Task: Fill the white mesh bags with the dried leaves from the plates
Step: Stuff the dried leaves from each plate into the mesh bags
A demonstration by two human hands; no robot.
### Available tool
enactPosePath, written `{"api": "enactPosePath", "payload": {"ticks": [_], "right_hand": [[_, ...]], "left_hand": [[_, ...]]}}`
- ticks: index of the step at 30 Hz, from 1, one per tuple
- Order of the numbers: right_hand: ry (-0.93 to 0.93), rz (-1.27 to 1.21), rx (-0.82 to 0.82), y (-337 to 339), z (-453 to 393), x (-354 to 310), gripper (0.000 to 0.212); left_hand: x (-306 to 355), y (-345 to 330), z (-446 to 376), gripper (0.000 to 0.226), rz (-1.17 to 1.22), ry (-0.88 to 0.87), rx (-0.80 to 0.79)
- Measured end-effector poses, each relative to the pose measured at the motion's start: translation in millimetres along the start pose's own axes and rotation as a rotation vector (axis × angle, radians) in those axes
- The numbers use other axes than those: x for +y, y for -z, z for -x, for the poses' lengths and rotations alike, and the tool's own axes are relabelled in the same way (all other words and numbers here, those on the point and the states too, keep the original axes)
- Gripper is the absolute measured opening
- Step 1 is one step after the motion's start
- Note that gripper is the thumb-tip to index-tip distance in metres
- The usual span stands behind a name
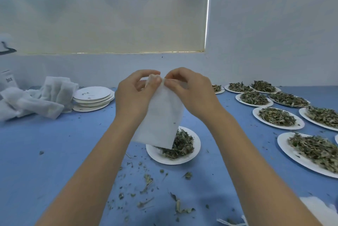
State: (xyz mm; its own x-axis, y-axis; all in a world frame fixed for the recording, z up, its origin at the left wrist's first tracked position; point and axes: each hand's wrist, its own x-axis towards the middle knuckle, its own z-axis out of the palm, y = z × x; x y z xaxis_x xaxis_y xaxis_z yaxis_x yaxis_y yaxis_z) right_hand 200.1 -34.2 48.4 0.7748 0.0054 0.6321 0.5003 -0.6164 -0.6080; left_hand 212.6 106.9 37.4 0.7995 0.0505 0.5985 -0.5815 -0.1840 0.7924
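Small crumbs of dried green leaves lay scattered on the blue desk close to the camera, between the two bare forearms. Above them, both hands were lifted over the desk and held one flat white mesh bag by its top edge. The left hand pinched the left part of the bag's mouth with thumb and fingertips, and the right hand pinched the right part just beside it. The bag hung down, and its lower corner hid part of a white paper plate with a heap of dried leaves on it; it was perhaps still empty, but the blur made this unsure. On the right side stood more white paper plates with leaves. Far left lay a stack of empty white paper plates, touching a loose heap of white mesh bags.
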Motion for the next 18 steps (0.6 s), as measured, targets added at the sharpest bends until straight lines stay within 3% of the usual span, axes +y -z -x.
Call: {"api": "enactPosePath", "payload": {"ticks": [10, 14, 18], "right_hand": [[-0.102, 0.134, -0.014, -39, 1, 12, 0.033], [-0.133, 0.175, -0.048, -41, 0, 12, 0.026], [-0.037, 0.169, -0.076, -35, 1, 10, 0.016]], "left_hand": [[-26, 10, -10, 0.019, -0.160, -0.074, -0.075], [-40, 7, -14, 0.010, -0.167, -0.021, -0.113], [-49, 8, -12, 0.020, -0.214, -0.039, -0.192]]}}
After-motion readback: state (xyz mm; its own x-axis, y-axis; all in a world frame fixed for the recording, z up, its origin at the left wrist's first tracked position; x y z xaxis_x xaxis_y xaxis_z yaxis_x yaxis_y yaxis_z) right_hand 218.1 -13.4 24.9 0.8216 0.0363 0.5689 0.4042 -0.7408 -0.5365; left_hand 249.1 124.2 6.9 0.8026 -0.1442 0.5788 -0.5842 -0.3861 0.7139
